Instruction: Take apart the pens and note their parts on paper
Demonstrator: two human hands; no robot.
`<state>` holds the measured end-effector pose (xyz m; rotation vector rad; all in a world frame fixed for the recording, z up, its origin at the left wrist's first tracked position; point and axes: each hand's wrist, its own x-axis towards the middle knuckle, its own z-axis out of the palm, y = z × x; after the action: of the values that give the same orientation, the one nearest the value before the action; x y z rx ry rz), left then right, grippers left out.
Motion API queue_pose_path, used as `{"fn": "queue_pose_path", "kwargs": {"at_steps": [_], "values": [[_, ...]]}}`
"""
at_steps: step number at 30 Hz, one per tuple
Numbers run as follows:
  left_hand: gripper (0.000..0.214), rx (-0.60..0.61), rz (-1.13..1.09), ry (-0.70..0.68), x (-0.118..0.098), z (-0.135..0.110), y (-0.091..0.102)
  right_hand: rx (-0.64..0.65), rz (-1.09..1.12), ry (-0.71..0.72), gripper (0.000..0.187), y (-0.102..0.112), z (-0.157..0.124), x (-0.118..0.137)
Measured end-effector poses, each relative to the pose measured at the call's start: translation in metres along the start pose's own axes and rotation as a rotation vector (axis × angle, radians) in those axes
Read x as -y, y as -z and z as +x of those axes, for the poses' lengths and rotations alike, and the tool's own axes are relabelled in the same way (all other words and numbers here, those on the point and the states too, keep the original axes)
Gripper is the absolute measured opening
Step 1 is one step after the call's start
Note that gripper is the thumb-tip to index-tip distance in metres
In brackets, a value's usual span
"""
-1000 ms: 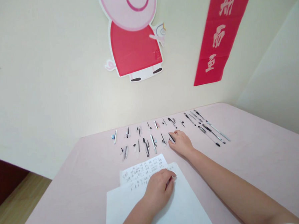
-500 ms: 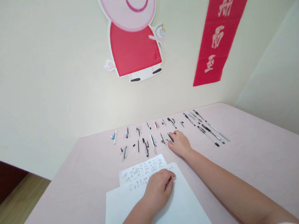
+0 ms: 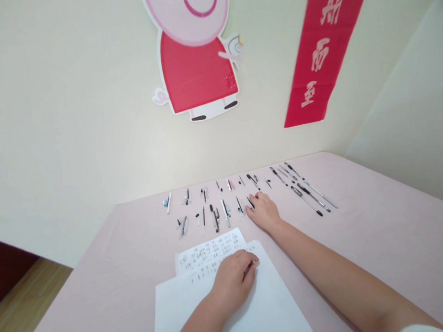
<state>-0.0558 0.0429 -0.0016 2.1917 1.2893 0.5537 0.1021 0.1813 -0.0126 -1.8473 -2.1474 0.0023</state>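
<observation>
My left hand (image 3: 234,277) rests on the white sheet of paper (image 3: 188,311) with its fingers curled in. Something dark and thin shows between thumb and fingers, too covered to name. Farther off to the right, my right hand (image 3: 263,211) lies on the table at the end of the nearer row of pen parts. Its thumb and fingers are apart on either side of a short black pen piece (image 3: 250,202). Left of that hand lie another thin black pen piece (image 3: 239,204) and a whitish pen barrel (image 3: 225,213). Handwriting covers the top of a sheet (image 3: 211,251) underneath.
A pink cloth covers the table (image 3: 112,285). Two rows of taken-apart pens run along its far side, among them a white pen (image 3: 169,203). Several whole pens, one with a black cap (image 3: 307,201), lie at the right. The wall (image 3: 93,118) rises behind the table.
The whole view has shifted slightly left. Both hands stay practically where they were, the left on the paper and the right at the pen pieces.
</observation>
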Motion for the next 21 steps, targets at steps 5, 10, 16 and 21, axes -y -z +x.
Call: {"fn": "queue_pose_path", "kwargs": {"at_steps": [5,10,16,21], "values": [[0.025,0.001,0.007,-0.001,-0.001,0.0,0.001,-0.011,-0.004,-0.003,0.043,0.001,0.0,0.0],[0.025,0.004,0.01,0.003,-0.001,0.001,0.001,0.0,0.013,-0.018,0.042,0.001,0.0,-0.001],[0.025,0.001,0.002,0.003,0.0,0.001,0.0,-0.045,0.066,0.007,0.046,-0.004,0.001,-0.007],[0.025,-0.012,-0.008,-0.006,0.001,0.0,-0.001,-0.027,0.139,0.038,0.054,-0.004,0.002,-0.017]]}}
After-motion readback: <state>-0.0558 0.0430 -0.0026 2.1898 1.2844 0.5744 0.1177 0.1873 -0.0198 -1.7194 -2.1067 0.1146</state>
